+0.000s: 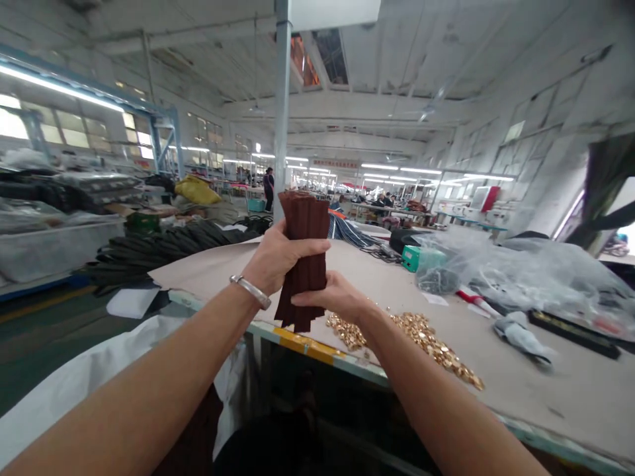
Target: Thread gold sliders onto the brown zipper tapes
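A bundle of dark reddish-brown strips (pixel 308 221), perhaps fabric or leather, stands upright in both my hands above the table's near edge. My left hand (pixel 278 254) wraps round its upper middle, the thumb lying across the front. Lower down, my right hand (pixel 335 297) grips the bundle from the right, thumb on the front face. At the bottom the strip ends are uneven. Small gold-coloured metal pieces (pixel 421 337) lie in a loose heap on the table (pixel 377 271), behind and beside my right forearm.
Clear plastic bags (pixel 496 264), a green box (pixel 411 258), a grey cloth (pixel 523 337) and a black tray (pixel 575 330) occupy the table's right side. Dark strips (pixel 139 254) are piled on the left. White sheeting (pixel 124 377) hangs below the near edge. A person (pixel 268 188) stands far back.
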Motion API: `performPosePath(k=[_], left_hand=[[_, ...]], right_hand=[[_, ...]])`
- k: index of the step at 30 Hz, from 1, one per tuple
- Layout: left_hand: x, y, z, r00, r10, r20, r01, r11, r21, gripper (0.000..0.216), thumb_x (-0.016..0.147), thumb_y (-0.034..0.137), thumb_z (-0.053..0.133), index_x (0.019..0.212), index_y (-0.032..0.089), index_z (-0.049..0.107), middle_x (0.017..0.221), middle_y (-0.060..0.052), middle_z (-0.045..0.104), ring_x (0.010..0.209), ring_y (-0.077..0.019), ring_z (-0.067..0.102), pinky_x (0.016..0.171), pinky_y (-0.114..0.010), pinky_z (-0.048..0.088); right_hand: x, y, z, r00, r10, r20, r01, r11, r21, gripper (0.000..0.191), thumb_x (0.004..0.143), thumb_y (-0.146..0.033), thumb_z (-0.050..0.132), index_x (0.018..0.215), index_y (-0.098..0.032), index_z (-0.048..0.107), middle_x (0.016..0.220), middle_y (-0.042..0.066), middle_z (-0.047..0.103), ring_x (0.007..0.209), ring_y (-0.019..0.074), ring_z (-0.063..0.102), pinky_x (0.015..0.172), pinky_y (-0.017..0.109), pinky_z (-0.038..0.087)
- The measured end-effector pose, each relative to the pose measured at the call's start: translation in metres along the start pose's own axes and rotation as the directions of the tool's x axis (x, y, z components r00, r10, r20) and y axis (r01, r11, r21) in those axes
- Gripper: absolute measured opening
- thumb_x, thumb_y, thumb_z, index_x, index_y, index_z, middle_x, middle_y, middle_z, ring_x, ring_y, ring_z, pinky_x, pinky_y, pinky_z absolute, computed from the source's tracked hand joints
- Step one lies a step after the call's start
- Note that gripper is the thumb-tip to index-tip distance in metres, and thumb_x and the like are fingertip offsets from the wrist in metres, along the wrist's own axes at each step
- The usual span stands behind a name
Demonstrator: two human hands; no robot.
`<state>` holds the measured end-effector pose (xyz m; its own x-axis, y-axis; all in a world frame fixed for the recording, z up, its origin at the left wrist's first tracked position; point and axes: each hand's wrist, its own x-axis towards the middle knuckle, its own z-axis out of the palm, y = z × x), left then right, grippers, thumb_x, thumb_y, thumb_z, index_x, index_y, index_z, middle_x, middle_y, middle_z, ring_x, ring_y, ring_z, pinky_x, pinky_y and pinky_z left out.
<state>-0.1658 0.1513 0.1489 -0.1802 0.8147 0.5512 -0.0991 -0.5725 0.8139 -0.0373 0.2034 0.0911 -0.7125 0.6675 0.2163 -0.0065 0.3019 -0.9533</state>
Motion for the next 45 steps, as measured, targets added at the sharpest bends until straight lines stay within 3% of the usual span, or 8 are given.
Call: performPosePath(k=[4, 12, 20, 25, 29, 37, 41, 45], left_hand=[[0.023, -0.027, -0.012, 0.998, 0.048, -0.049, -0.047, 0.998, 0.032, 0.046, 0.052, 0.023, 0.084, 0.093, 0.015, 0.065, 0.083, -0.001, 0.068, 0.072, -0.0156, 0.06, 0.068, -0.03, 0.049], [0.018, -0.112, -0.035, 0.989, -0.085, -0.121, 0.096, 0.991, 0.091, 0.032, 0.063, 0.019, 0.079, 0.09, 0.014, 0.062, 0.076, 0.001, 0.065, 0.065, -0.0135, 0.059, 0.064, -0.031, 0.049], [0.031, -0.102, -0.04, 0.994, -0.093, -0.056, 0.097, 0.992, 0.077, 0.033, 0.061, 0.016, 0.08, 0.091, 0.015, 0.066, 0.082, 0.001, 0.069, 0.07, -0.0143, 0.062, 0.069, -0.031, 0.05], [0.022, -0.11, -0.046, 0.988, -0.151, -0.032, 0.152, 0.987, 0.051, 0.014, 0.07, 0.015, 0.074, 0.081, 0.013, 0.067, 0.077, 0.0, 0.069, 0.067, -0.0139, 0.062, 0.068, -0.032, 0.05], [0.019, -0.1, -0.051, 0.987, -0.161, -0.02, 0.16, 0.986, -0.04, 0.023, 0.061, 0.017, 0.08, 0.081, 0.013, 0.069, 0.077, 0.0, 0.071, 0.07, -0.0145, 0.063, 0.07, -0.03, 0.048], [-0.032, -0.052, -0.058, 0.934, -0.287, 0.212, 0.341, 0.892, -0.297, 0.058, 0.055, 0.016, 0.079, 0.11, 0.02, 0.061, 0.097, -0.007, 0.073, 0.091, -0.0249, 0.067, 0.086, -0.04, 0.048], [-0.079, -0.058, -0.048, 0.87, -0.389, 0.304, 0.484, 0.792, -0.371, 0.066, 0.054, 0.018, 0.077, 0.117, 0.02, 0.058, 0.102, -0.01, 0.073, 0.095, -0.0274, 0.067, 0.089, -0.041, 0.047], [-0.125, -0.076, -0.027, 0.776, -0.513, 0.366, 0.626, 0.691, -0.36, 0.053, 0.061, 0.013, 0.076, 0.112, 0.02, 0.063, 0.09, -0.007, 0.075, 0.085, -0.0224, 0.069, 0.084, -0.034, 0.05]], right_hand=[[0.039, 0.015, -0.015, 0.999, -0.037, 0.018, 0.038, 0.999, -0.036, 0.034, 0.058, -0.029, 0.082, 0.087, -0.013, 0.07, 0.068, 0.0, 0.066, 0.054, 0.0115, 0.055, 0.049, 0.023, 0.043], [0.067, 0.078, -0.02, 1.0, -0.006, -0.006, 0.006, 0.998, -0.065, 0.035, 0.053, -0.022, 0.082, 0.084, -0.013, 0.07, 0.079, 0.001, 0.071, 0.073, 0.0177, 0.063, 0.074, 0.033, 0.05], [0.082, 0.077, -0.022, 0.998, -0.047, 0.051, 0.049, 0.998, -0.05, 0.04, 0.054, -0.022, 0.082, 0.091, -0.015, 0.07, 0.089, 0.003, 0.072, 0.085, 0.0232, 0.066, 0.082, 0.041, 0.052], [0.083, 0.085, -0.012, 0.998, -0.052, 0.042, 0.057, 0.992, -0.114, 0.04, 0.054, -0.021, 0.081, 0.092, -0.016, 0.069, 0.089, 0.002, 0.071, 0.088, 0.0245, 0.065, 0.083, 0.041, 0.052], [0.08, 0.073, -0.006, 0.998, -0.049, 0.033, 0.055, 0.978, -0.199, 0.038, 0.058, -0.023, 0.079, 0.094, -0.016, 0.068, 0.09, 0.002, 0.07, 0.087, 0.0234, 0.064, 0.08, 0.038, 0.052], [0.003, 0.046, 0.04, 0.999, 0.047, 0.026, -0.035, 0.937, -0.348, 0.029, 0.06, -0.027, 0.078, 0.087, -0.017, 0.07, 0.076, 0.0, 0.068, 0.072, 0.0208, 0.062, 0.064, 0.031, 0.05], [-0.051, 0.06, 0.069, 0.994, 0.109, -0.003, -0.105, 0.952, -0.288, 0.044, 0.059, -0.022, 0.079, 0.102, -0.02, 0.068, 0.09, -0.001, 0.069, 0.083, 0.0223, 0.063, 0.071, 0.032, 0.051], [-0.101, 0.085, 0.084, 0.984, 0.175, 0.009, -0.174, 0.98, -0.098, 0.056, 0.057, -0.018, 0.08, 0.111, -0.023, 0.066, 0.097, -0.001, 0.069, 0.093, 0.0228, 0.063, 0.082, 0.033, 0.05]])
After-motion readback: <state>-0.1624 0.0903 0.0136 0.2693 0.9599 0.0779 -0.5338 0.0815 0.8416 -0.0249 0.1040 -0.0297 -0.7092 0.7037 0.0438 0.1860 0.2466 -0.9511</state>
